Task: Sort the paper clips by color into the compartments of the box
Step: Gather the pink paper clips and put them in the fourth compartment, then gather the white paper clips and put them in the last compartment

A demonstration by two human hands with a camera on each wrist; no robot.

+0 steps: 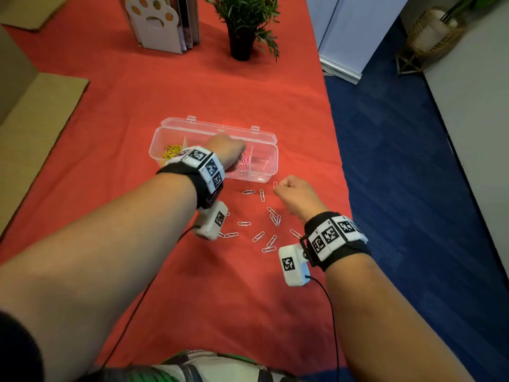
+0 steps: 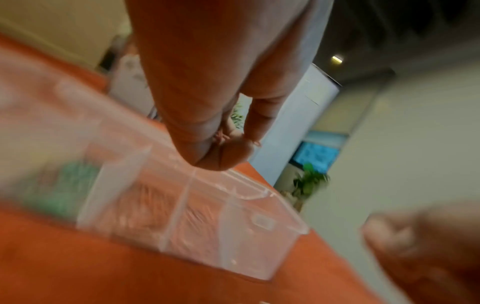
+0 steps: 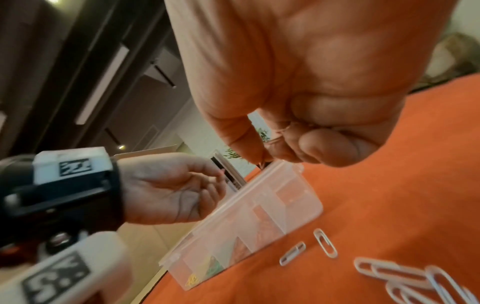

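Note:
A clear compartment box [image 1: 271, 150] lies open on the red cloth. Yellow paper clips [image 1: 172, 153] fill its left end, green ones [image 2: 70, 185] sit beside them, and pink ones [image 1: 244, 161] lie in the middle. My left hand [image 1: 231, 161] hovers over the pink compartment, fingers loosely curled, with nothing plainly held [image 3: 207, 185]. My right hand [image 1: 276, 188] is just in front of the box's right end and pinches a pink paper clip [image 1: 275, 185] between thumb and fingers [image 3: 285, 128]. Several white paper clips [image 1: 271, 216] lie scattered on the cloth between my wrists.
A potted plant [image 1: 242, 26] and a white paw-cutout book stand [image 1: 157, 23] stand at the back of the table. Cardboard [image 1: 35, 106] lies at the left. The table's right edge drops to blue carpet [image 1: 413, 161].

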